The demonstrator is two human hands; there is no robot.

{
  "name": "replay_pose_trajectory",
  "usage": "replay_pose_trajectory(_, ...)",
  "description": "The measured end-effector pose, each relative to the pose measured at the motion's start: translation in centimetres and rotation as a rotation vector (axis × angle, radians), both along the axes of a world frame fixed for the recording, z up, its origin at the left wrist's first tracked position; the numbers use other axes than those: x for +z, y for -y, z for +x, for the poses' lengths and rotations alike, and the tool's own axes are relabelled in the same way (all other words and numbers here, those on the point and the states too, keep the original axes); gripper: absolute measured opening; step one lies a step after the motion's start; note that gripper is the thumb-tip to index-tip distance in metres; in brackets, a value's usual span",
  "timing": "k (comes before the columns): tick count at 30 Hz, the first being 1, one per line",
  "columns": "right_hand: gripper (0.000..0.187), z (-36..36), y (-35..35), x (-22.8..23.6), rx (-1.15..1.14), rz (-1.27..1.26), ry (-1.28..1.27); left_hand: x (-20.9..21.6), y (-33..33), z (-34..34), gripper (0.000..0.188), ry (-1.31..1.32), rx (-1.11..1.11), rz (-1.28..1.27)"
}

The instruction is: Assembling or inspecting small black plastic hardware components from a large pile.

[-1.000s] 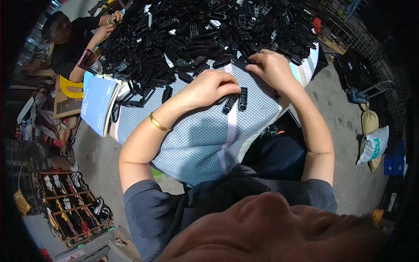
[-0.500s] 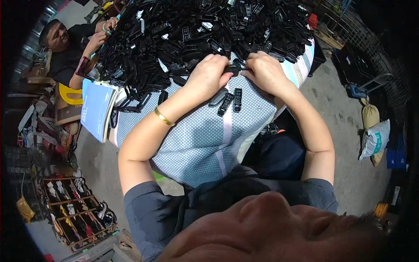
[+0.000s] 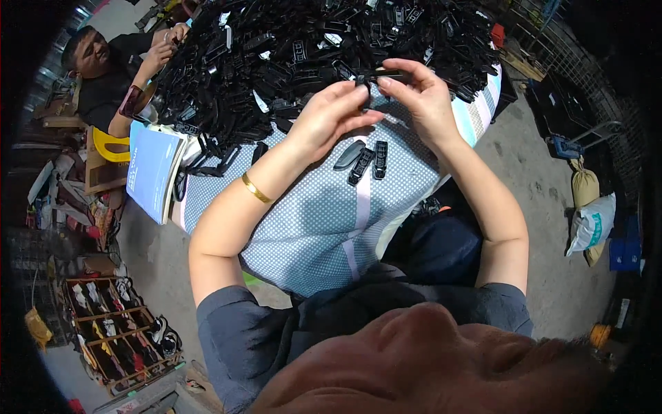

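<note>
My right hand (image 3: 429, 103) pinches a slim black plastic part (image 3: 392, 73) between thumb and fingers, above the near edge of a pile of black plastic parts (image 3: 276, 65). Close beside it, my left hand (image 3: 327, 116) has its fingertips against a small dark piece, too hidden to name; its lower fingers stick out apart. On the patterned cloth (image 3: 303, 207) below my hands lie a smooth, dark oval piece (image 3: 349, 155) and two slotted black parts, one tilted (image 3: 360, 168) and one nearly upright (image 3: 380, 160).
A blue-covered book (image 3: 153, 172) lies at the table's left edge. Beyond it a co-worker (image 3: 114, 76) handles something small at the pile. A wooden rack (image 3: 114, 328) stands low on the left; sacks (image 3: 593, 224) rest on the floor at right.
My hands have drawn slightly apart and my fingers have opened out. The slim black part now shows in my right hand. The co-worker's hands have shifted.
</note>
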State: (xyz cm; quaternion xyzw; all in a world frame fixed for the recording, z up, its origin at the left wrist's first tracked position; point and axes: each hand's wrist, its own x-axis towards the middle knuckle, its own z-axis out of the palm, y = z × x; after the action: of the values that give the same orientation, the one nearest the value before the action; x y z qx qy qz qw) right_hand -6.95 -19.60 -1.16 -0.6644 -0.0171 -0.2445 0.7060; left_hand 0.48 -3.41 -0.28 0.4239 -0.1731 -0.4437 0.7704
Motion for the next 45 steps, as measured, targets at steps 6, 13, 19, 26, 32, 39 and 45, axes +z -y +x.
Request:
replay_pose_trajectory(6, 0.032, -0.4, -0.9, -0.1, -0.037, -0.222, -0.093, -0.8, -0.1, -0.7, 0.028, 0.368, 0.206, 0.144)
replay_pose_trajectory(13, 0.028, -0.5, -1.4, -0.4, -0.091, -0.355, 0.043, -0.5, -0.3, -0.5, 0.034, 0.608, 0.351, 0.198)
replay_pose_trajectory(19, 0.025, -0.1, -1.4, -1.2, -0.248, -0.671, 0.286, -0.7, -0.1, -0.7, 0.032, 0.723, 0.361, 0.224)
replay_pose_trajectory(26, 0.023, -0.2, -2.1, -0.5, -0.128, -0.383, -0.091, 0.1, -0.3, -0.4, 0.027, 0.547, 0.381, 0.067)
replay_pose_trajectory(32, 0.029, -0.9, -1.3, -0.1, 0.106, -0.416, -0.158, 0.3, -0.9, 0.4, 0.025, 0.640, 0.201, 0.083)
replay_pose_trajectory(39, 0.029, 0.2, 2.0, 0.7, 0.339, -0.787, -0.194, 1.3, -1.1, 1.2, 0.027, 0.796, 0.052, 0.461)
replay_pose_trajectory(45, 0.033, 5.0, 3.1, 1.6, -0.477, -1.124, 0.106, 0.6, -1.0, 0.4, 0.025, 1.165, -0.255, 0.576)
